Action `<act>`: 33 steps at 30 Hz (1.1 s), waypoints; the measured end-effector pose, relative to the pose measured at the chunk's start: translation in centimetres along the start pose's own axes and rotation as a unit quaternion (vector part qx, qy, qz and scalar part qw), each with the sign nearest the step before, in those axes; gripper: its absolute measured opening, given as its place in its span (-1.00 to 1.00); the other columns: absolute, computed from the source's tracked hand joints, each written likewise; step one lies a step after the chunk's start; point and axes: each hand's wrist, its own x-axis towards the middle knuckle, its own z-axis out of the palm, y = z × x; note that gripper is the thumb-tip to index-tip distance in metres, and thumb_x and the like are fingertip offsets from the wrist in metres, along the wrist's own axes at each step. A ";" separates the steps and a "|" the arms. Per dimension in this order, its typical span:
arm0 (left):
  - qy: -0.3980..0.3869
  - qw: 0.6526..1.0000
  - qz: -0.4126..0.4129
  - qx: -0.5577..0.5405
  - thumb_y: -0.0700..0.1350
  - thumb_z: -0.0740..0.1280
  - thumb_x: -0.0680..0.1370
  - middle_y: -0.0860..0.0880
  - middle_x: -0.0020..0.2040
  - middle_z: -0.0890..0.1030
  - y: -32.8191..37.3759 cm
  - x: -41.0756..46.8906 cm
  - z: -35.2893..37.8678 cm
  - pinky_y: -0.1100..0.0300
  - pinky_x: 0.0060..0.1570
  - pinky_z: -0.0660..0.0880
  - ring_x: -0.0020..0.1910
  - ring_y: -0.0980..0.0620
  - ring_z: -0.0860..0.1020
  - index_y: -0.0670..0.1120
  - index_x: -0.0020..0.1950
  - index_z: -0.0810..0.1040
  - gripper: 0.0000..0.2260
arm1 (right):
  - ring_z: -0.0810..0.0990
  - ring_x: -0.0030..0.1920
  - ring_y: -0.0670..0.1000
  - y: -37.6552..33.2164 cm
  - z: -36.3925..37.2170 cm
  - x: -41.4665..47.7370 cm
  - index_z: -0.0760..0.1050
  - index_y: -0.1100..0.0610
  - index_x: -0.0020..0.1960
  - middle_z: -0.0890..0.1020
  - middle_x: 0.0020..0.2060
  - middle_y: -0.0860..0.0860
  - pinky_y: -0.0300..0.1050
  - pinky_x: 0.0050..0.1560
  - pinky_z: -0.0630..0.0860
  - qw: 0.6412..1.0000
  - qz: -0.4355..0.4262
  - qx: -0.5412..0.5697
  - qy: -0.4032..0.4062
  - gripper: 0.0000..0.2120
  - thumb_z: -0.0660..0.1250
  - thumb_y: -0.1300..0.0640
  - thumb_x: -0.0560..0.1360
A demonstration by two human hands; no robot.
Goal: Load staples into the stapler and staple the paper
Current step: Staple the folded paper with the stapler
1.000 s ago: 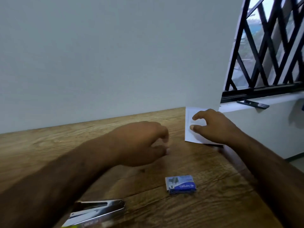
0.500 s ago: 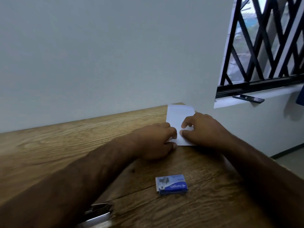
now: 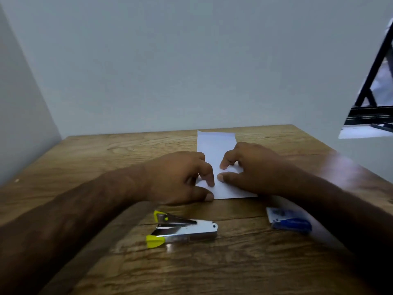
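The brown wood-grain table (image 3: 89, 167) fills the lower half of the frame.

The left hand (image 3: 180, 177) sits at centre frame, its forearm entering from the lower left. It lies palm down, knuckles raised and fingers curled, with fingertips and thumb pressing the left edge of the white rectangular sheet of paper (image 3: 215, 145). It grips nothing; it pins the sheet flat.

Below it, at lower centre, the chrome stapler with yellow plastic ends (image 3: 182, 229) lies on its side on the table, untouched, near the paper's lower edge but apart from it. It appears shut; whether it holds staples cannot be told.

The paper lies flat at centre, its long axis running toward the grey wall (image 3: 191, 60). It is probably being squared up for stapling.

The right hand (image 3: 251, 169) presses the sheet's right half, index finger and thumb narrowly spread on the surface, clasping nothing. Its forearm enters from the lower right.

At lower right, the small blue-and-white staple box (image 3: 287, 220) rests on the table, partly hidden by that forearm. Loading appears not yet begun.
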 end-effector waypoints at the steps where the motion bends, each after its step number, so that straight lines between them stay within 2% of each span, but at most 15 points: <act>1: 0.004 1.000 -0.008 -0.001 0.20 0.42 0.49 0.09 0.05 0.57 -0.3 -1.0 -0.2 0.21 -0.06 0.48 -0.10 0.18 0.54 0.16 0.13 0.64 -0.74 | 0.46 -0.01 -0.09 -0.8 0.1 0.4 0.61 -0.20 0.10 0.48 -0.06 -0.18 -0.12 -0.10 0.37 1.000 -0.015 0.003 -0.005 -0.67 0.36 -0.32 0.42; 6: 0.027 0.999 -0.029 -0.020 0.21 0.43 0.48 0.11 0.02 0.58 -1.9 -5.7 -0.5 0.15 -0.05 0.54 -0.09 0.18 0.56 0.17 0.10 0.65 -0.75 | 0.47 -0.03 -0.10 -4.6 0.9 1.9 0.63 -0.16 0.09 0.46 -0.15 -0.22 -0.15 -0.10 0.35 0.997 -0.079 0.021 -0.007 -0.66 0.39 -0.30 0.41; 11: 0.063 0.997 -0.031 -0.037 0.23 0.42 0.48 0.15 -0.05 0.58 -3.5 -9.0 -0.3 0.05 -0.08 0.56 -0.11 0.16 0.57 0.19 0.08 0.67 -0.76 | 0.45 -0.08 -0.14 -7.5 1.4 2.5 0.63 -0.14 0.09 0.40 -0.23 -0.26 -0.32 -0.24 0.28 0.992 -0.125 0.023 0.000 -0.68 0.40 -0.28 0.42; 14: 0.114 0.986 -0.032 -0.113 0.12 0.48 0.47 0.14 -0.09 0.57 -4.1 -9.6 0.3 0.05 -0.03 0.55 -0.10 0.14 0.57 0.20 0.03 0.70 -0.85 | 0.46 -0.03 -0.14 -8.1 0.7 2.0 0.62 -0.16 0.13 0.49 -0.12 -0.24 -0.19 -0.09 0.35 0.992 -0.122 0.032 -0.014 -0.70 0.40 -0.25 0.45; 17: 0.113 0.981 -0.040 -0.150 0.09 0.51 0.46 0.19 -0.06 0.55 -4.9 -9.7 0.6 0.14 -0.04 0.52 -0.06 0.14 0.57 0.23 0.01 0.69 -0.86 | 0.52 0.10 -0.10 -8.4 0.1 0.8 0.61 -0.16 0.18 0.59 0.07 -0.17 -0.08 0.11 0.45 0.988 -0.152 0.038 0.017 -0.71 0.38 -0.18 0.49; 20: 0.118 0.976 -0.030 -0.178 0.10 0.51 0.46 0.18 -0.03 0.56 -5.0 -9.7 0.9 0.28 -0.07 0.44 -0.02 0.18 0.57 0.27 -0.07 0.68 -0.91 | 0.60 -0.03 -0.19 -10.0 -1.3 -1.5 0.64 -0.20 0.01 0.65 -0.11 -0.25 -0.14 -0.08 0.51 0.975 -0.188 0.107 0.050 -0.79 0.33 -0.21 0.46; 22: 0.129 0.970 -0.020 -0.204 0.04 0.50 0.48 0.11 -0.02 0.58 -5.0 -9.8 1.2 0.36 -0.11 0.41 -0.04 0.17 0.58 0.31 -0.11 0.63 -0.86 | 0.65 -0.09 -0.22 -11.1 -2.0 -2.9 0.64 -0.23 -0.07 0.68 -0.17 -0.27 -0.24 -0.21 0.52 0.964 -0.212 0.157 -0.035 -0.76 0.33 -0.32 0.42; 24: 0.138 0.967 -0.015 -0.215 -0.05 0.49 0.49 0.04 0.00 0.60 -5.3 -9.9 1.5 0.22 -0.09 0.50 -0.03 0.08 0.61 0.25 -0.07 0.65 -0.83 | 0.65 -0.17 -0.27 -12.9 -1.6 -3.1 0.63 -0.25 -0.07 0.68 -0.15 -0.26 -0.30 -0.25 0.53 0.959 -0.193 0.166 -0.128 -0.66 0.34 -0.42 0.31; 26: 0.137 0.969 -0.027 -0.202 -0.10 0.49 0.50 0.00 0.02 0.60 -5.7 -10.1 1.5 -0.02 -0.07 0.56 -0.02 -0.02 0.62 0.18 -0.02 0.67 -0.83 | 0.60 -0.34 -0.23 -13.1 -0.5 -4.7 0.67 -0.13 -0.31 0.70 -0.35 -0.15 -0.40 -0.30 0.45 0.937 -0.215 0.171 -0.218 -0.77 0.44 -0.26 0.36; 28: 0.135 0.974 -0.036 -0.179 -0.09 0.48 0.50 0.04 0.04 0.59 -5.9 -10.2 1.8 0.00 -0.07 0.56 0.00 0.03 0.61 0.19 0.01 0.66 -0.82 | 0.52 -0.56 -0.22 -12.4 1.5 -4.7 0.62 -0.07 -0.59 0.59 -0.62 -0.03 -0.39 -0.39 0.41 0.934 -0.240 0.171 -0.201 -0.54 0.47 -0.01 0.49; 29: 0.137 0.975 -0.038 -0.170 -0.07 0.48 0.49 0.05 0.04 0.58 -5.9 -10.2 2.0 0.02 -0.06 0.56 0.01 0.06 0.60 0.19 0.02 0.66 -0.82 | 0.49 -0.61 -0.25 -12.3 1.3 -4.2 0.70 -0.08 -0.47 0.54 -0.62 0.03 -0.42 -0.39 0.40 0.927 -0.274 0.144 -0.209 -0.63 0.46 0.04 0.51; 30: 0.141 0.975 -0.041 -0.165 -0.03 0.48 0.49 0.06 0.04 0.58 -5.8 -10.3 2.1 0.03 -0.05 0.56 0.01 0.08 0.59 0.19 0.03 0.66 -0.83 | 0.48 -0.58 -0.29 -12.6 1.3 -2.9 0.77 -0.03 -0.18 0.49 -0.55 -0.02 -0.46 -0.36 0.40 0.923 -0.279 0.160 -0.213 -0.85 0.46 0.00 0.50; 31: 0.146 0.975 -0.044 -0.160 0.01 0.48 0.47 0.07 0.04 0.58 -5.7 -10.3 2.3 0.03 -0.03 0.56 0.02 0.08 0.59 0.19 0.04 0.66 -0.83 | 0.49 -0.45 -0.33 -13.6 0.8 -2.0 0.73 -0.08 0.02 0.50 -0.39 -0.16 -0.47 -0.26 0.43 0.935 -0.238 0.158 -0.211 -0.79 0.47 -0.10 0.43; 32: 0.151 0.975 -0.046 -0.155 0.05 0.47 0.44 0.08 0.04 0.58 -5.6 -10.3 2.3 0.04 -0.02 0.56 0.02 0.09 0.59 0.19 0.04 0.66 -0.81 | 0.50 -0.33 -0.33 -13.3 0.2 -2.6 0.65 -0.18 0.07 0.49 -0.29 -0.23 -0.38 -0.17 0.49 0.953 -0.227 0.127 -0.153 -0.69 0.46 -0.21 0.36; 33: 0.155 0.975 -0.048 -0.153 0.08 0.46 0.42 0.08 0.04 0.58 -5.5 -10.2 2.3 0.07 -0.03 0.55 0.02 0.10 0.58 0.18 0.04 0.66 -0.79 | 0.51 -0.25 -0.30 -13.0 -0.4 -3.0 0.59 -0.25 0.07 0.50 -0.24 -0.26 -0.25 -0.15 0.56 0.953 -0.238 0.091 -0.165 -0.64 0.43 -0.30 0.32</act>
